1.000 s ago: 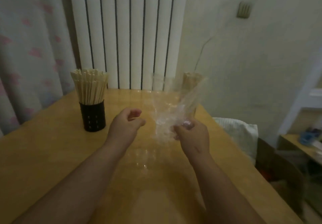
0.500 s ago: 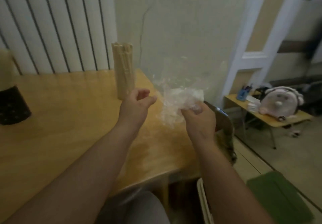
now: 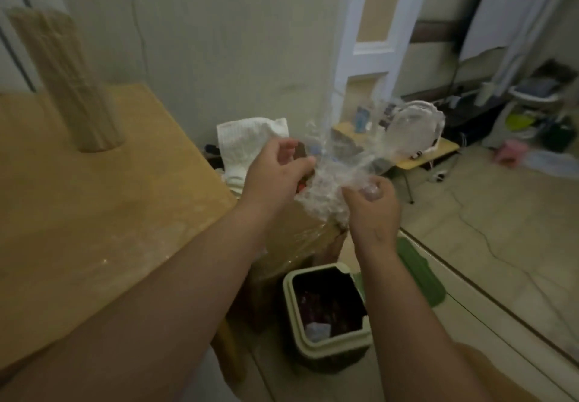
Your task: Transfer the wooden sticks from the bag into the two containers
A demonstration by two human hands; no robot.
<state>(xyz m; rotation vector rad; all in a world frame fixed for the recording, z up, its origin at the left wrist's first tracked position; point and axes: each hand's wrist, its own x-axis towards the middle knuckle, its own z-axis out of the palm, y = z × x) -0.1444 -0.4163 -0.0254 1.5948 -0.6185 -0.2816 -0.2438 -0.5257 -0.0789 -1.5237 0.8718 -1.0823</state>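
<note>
One bundle of wooden sticks (image 3: 62, 82) remains in view, standing upright at the far left of the tabletop (image 3: 109, 213). Its container is too blurred to make out, and the black container seen a second ago has slid out of frame as the head swings right. Both hands have left the tabletop and now hang past its right edge. The left hand (image 3: 275, 179), which hovered empty a second ago, now closes its grip in a pinch on the near edge of the clear bag (image 3: 332, 182). The bag is crumpled between the hands, with no sticks showing in it. The right hand (image 3: 372, 210) grips it from the other side, thumb on top. Below the hands, an open waste bin (image 3: 289, 301) on the floor has come into view. By my judgement the transfer is finished and the empty bag is about to be thrown away.
</note>
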